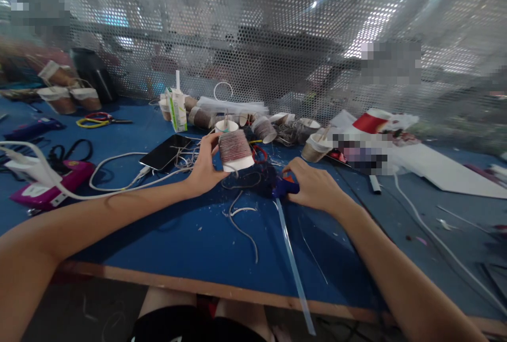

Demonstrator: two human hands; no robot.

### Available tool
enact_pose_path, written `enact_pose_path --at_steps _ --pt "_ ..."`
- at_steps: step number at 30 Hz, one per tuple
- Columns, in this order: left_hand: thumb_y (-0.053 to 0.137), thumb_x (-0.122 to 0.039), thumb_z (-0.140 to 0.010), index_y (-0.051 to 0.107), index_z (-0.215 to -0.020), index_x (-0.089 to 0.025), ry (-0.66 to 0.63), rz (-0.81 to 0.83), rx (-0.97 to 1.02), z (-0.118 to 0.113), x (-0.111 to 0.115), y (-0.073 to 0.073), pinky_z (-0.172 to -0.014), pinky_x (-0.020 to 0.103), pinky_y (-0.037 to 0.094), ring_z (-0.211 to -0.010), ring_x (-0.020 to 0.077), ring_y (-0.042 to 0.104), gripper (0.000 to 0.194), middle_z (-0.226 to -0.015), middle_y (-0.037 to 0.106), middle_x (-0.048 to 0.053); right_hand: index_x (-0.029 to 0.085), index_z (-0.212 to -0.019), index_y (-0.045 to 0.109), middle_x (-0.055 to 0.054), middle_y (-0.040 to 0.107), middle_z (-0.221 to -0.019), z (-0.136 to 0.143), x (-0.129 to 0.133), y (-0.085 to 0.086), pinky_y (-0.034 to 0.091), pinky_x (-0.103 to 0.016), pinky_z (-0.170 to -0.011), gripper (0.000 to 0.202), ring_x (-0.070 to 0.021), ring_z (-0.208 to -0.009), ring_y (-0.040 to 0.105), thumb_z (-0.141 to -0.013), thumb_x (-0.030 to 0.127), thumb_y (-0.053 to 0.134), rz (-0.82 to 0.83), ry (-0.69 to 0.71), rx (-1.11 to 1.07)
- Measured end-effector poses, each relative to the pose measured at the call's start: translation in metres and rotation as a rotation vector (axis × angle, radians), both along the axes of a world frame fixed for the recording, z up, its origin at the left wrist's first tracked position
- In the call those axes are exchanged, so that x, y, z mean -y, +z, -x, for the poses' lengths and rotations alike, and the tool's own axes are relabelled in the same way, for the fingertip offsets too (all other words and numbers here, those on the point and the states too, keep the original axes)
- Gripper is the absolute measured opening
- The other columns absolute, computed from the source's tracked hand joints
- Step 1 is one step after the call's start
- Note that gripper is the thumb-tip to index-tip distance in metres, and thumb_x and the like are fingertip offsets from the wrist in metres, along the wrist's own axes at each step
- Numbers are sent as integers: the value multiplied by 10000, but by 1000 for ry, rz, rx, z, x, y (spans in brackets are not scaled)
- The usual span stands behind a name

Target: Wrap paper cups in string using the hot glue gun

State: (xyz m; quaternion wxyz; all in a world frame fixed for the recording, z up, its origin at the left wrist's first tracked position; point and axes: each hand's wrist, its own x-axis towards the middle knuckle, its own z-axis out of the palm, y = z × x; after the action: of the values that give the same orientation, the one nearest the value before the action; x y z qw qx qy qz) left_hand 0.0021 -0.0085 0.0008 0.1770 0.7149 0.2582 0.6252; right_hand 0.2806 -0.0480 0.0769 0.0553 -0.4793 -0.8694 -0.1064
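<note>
Gripping a yarn-wrapped paper cup (235,151) with the left hand (206,165), fingers closed around its side, just above the blue table (190,236). Closing the right hand (315,186) on a blue glue gun (283,186) right of the cup. Lying left of the cup: a phone (164,152) and white cable (114,160). Crowding behind the cup: more cups (263,128), a carton (177,110).

The right hand (315,186) covers most of a dark blue glue gun (283,187) — only its front shows. Its clear glue stick (295,273) runs off past the table's edge. Pixelated patches hide items beside a red-and-white paper cup (372,122). Beyond the perforated metal screen (277,30) everything is blurred — nothing there can be made out.
</note>
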Motion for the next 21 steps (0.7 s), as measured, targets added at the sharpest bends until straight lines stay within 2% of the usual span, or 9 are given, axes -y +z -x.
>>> enact_pose_path --at_steps 2,4,6,9,12,14,16,19,21 --pt "805 -400 -709 321 -1320 -289 -24 -4 17 0 -2 -2 -1058 495 493 -1279 284 497 788 -1327 425 119 184 -1077 476 -119 544 -1090 -6 -1 2 517 -399 -771 463 -281 -963 604 -684 324 676 33 106 -98" --pt "804 -439 -705 314 -1318 -305 -48 -12 29 0 -3 -3 -1046 486 504 -1278 281 500 797 -1318 436 108 172 -1174 424 -151 495 -1165 -8 0 3 501 -459 -882 584 -305 -1083 553 -699 379 692 67 191 -221" --pt "788 -473 -717 300 -1328 -317 -72 -29 36 0 -3 -3 -1059 480 495 -1287 276 496 797 -1319 432 101 186 -1168 401 -160 470 -1203 -4 3 2 487 -477 -919 528 -298 -1123 523 -764 415 651 118 241 -366" --pt "755 -506 -740 298 -1339 -314 -106 -73 51 -2 0 -1 -1093 485 463 -1277 268 502 777 -1298 425 94 238 -959 378 -128 503 -1204 15 13 -6 471 -466 -953 273 -264 -1147 520 -857 406 567 239 309 -643" --pt "742 -517 -743 308 -1334 -310 -109 -107 51 -3 3 1 -1095 494 454 -1254 271 514 762 -1270 428 90 247 -921 360 -121 554 -1203 39 26 -15 476 -456 -949 200 -252 -1158 545 -907 374 513 450 327 -865" --pt "770 -505 -716 300 -1333 -314 -87 -108 37 -3 3 2 -1078 494 467 -1248 278 515 799 -1274 428 92 232 -1067 406 -141 542 -1243 53 35 -19 475 -462 -950 266 -261 -1180 535 -895 394 529 592 329 -886" --pt "803 -471 -686 290 -1333 -314 -62 -99 12 -3 3 3 -1066 486 479 -1240 281 516 840 -1277 432 92 224 -1118 408 -150 520 -1280 62 43 -20 452 -472 -984 333 -265 -1229 502 -871 391 555 714 349 -880" --pt "806 -409 -689 293 -1328 -293 -41 -102 -58 -2 3 4 -1068 472 477 -1231 277 513 827 -1282 435 98 246 -944 362 -144 524 -1297 71 48 -18 433 -472 -1004 223 -246 -1283 478 -869 347 545 924 418 -964" --pt "795 -372 -703 302 -1325 -277 -30 -100 -94 -2 3 5 -1069 467 474 -1233 276 506 800 -1289 432 105 254 -854 306 -137 573 -1224 74 49 -18 437 -483 -985 263 -248 -1225 536 -865 365 544 1046 458 -1107"
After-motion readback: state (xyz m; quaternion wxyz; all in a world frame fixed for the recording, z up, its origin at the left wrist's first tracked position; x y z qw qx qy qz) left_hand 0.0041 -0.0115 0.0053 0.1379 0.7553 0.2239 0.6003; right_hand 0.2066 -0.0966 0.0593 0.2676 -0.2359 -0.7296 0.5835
